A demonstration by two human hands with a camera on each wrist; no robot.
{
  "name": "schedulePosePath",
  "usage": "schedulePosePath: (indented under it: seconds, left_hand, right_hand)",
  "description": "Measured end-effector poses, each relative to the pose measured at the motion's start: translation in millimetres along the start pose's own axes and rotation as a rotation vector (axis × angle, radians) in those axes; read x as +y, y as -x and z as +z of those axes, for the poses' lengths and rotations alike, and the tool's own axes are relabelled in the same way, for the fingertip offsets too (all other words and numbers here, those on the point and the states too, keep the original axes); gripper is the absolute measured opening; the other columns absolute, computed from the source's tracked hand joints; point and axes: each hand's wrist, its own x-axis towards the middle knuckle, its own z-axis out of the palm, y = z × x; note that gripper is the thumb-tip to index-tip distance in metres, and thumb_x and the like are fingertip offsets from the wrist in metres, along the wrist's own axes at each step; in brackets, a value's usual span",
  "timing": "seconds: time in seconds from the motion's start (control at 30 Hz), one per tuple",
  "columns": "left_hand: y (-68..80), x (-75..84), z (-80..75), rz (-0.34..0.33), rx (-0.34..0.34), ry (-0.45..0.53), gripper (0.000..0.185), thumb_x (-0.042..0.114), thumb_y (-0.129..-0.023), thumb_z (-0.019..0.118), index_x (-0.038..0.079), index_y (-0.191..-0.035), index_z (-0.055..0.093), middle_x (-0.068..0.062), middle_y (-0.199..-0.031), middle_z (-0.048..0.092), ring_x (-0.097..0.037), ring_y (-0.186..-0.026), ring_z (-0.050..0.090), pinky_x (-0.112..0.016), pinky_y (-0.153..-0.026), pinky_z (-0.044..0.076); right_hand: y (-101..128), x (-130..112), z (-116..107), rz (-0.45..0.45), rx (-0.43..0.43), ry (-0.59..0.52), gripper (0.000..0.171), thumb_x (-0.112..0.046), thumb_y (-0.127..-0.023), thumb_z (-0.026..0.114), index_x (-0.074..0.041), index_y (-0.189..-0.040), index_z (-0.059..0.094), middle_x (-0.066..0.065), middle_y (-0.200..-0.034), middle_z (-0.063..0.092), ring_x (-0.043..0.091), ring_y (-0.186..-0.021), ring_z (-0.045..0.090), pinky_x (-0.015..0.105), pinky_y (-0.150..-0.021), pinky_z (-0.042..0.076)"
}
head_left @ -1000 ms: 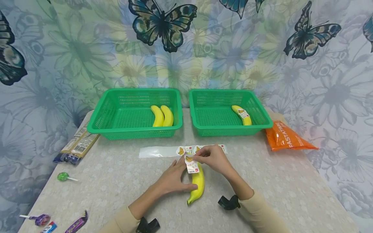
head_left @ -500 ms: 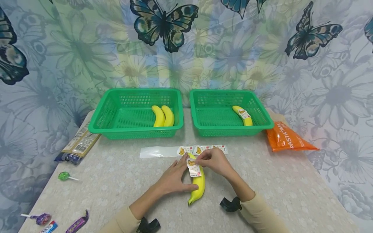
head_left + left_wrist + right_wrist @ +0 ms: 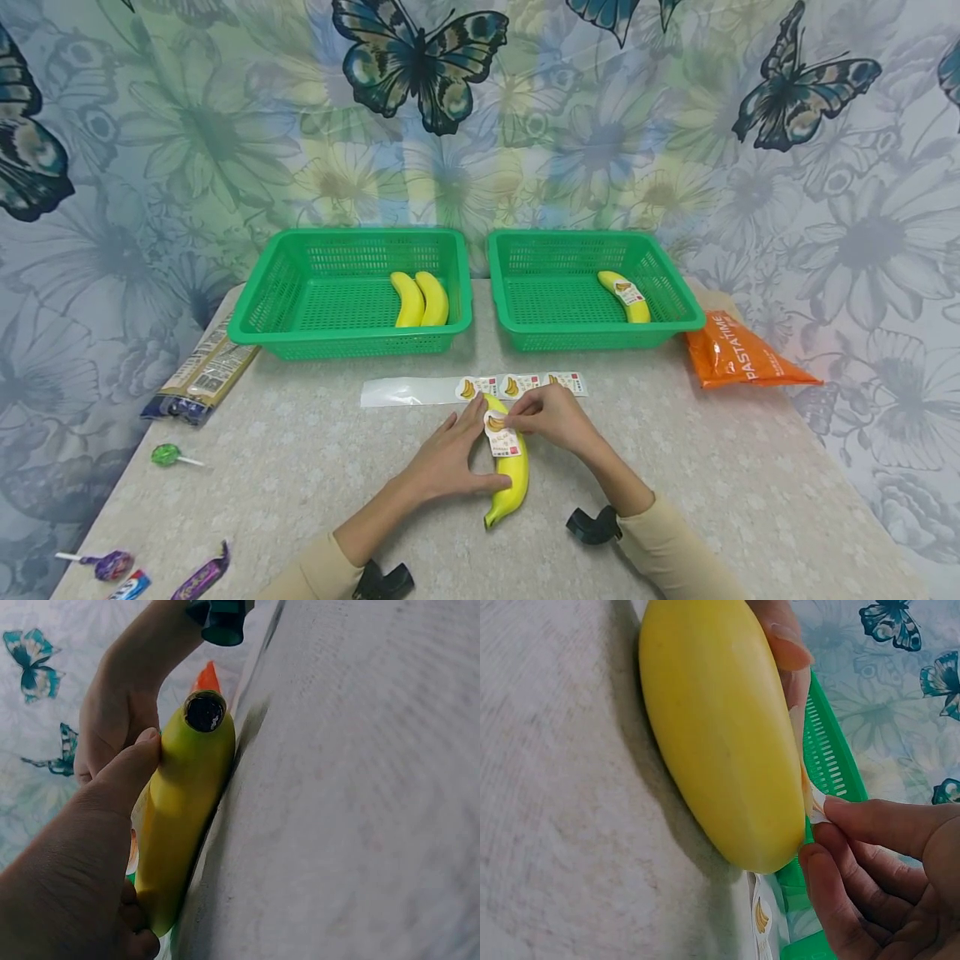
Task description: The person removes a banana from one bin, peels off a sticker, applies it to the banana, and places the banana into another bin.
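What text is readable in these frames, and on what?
"PASTATIME": on the orange packet at the table's right edge.
Sticker on the banana between the hands: banana picture and a red mark, print too small to read.
Sticker strip behind it: banana pictures, print too small.
Label on the banana in the right basket: unreadable.
Dark packet at left and candy wrappers: print blurred.

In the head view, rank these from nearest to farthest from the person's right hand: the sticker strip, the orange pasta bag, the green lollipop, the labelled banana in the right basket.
From the right hand:
1. Sticker strip, just beyond the fingers.
2. Labelled banana, in the right basket, farther back.
3. Orange pasta bag, off to the right.
4. Green lollipop, far left, beyond the left hand.
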Motion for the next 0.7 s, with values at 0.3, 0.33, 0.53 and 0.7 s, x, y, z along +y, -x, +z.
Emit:
schedulePosePath:
  seconds: [0.3, 0.33, 0.53, 0.7]
  left_hand:
    - [-1.1, -1.9, 1.2, -0.045, 0.041, 0.048, 0.11, 0.072, -0.08, 0.059, 0.005, -0.156, 0.015, -0.008, -0.165, 0.01, -0.021, -0.152, 0.016, -0.046, -0.124, 0.018]
    - [-1.0, -1.8, 1.1, -0.06, 0.055, 0.066, 0.107, 0.071, -0.082, 0.058, 0.005, -0.156, 0.016, -0.008, -0.165, 0.011, -0.022, -0.151, 0.017, -0.046, -0.124, 0.019]
    - [-1.2, 1.1, -0.1, -0.143, 0.121, 0.161, 0.099, 0.069, -0.087, 0.054, 0.009, -0.157, 0.017, -0.005, -0.165, 0.011, -0.028, -0.15, 0.021, -0.053, -0.118, 0.029]
    - [-4.8, 4.6, -0.2, -0.138, 0.128, 0.15, 0.1, 0.069, -0.086, 0.055, 0.007, -0.156, 0.018, -0.007, -0.165, 0.011, -0.029, -0.15, 0.022, -0.054, -0.115, 0.033]
  right_hand:
    - [-0.9, -1.6, 2.8, 0.029, 0.009, -0.004, 0.012, -0.021, -0.079, 0.081, -0.01, -0.078, 0.076, 0.0, -0.069, 0.07, 0.011, -0.061, 0.064, 0.023, -0.056, 0.053]
    - [-1.4, -1.7, 3.4, 0.032, 0.01, -0.002, 0.012, -0.021, -0.079, 0.081, -0.01, -0.078, 0.076, 0.0, -0.068, 0.07, 0.012, -0.061, 0.064, 0.023, -0.056, 0.053]
    - [-3.3, -0.8, 6.2, 0.062, 0.023, 0.019, 0.012, -0.023, -0.079, 0.08, -0.012, -0.077, 0.076, -0.002, -0.068, 0.069, 0.009, -0.06, 0.06, 0.023, -0.054, 0.049]
    - [-3.5, 1.7, 7.8, 0.087, 0.052, 0.023, 0.013, -0.025, -0.08, 0.08, -0.012, -0.076, 0.076, -0.002, -0.066, 0.069, 0.008, -0.058, 0.057, 0.022, -0.053, 0.047]
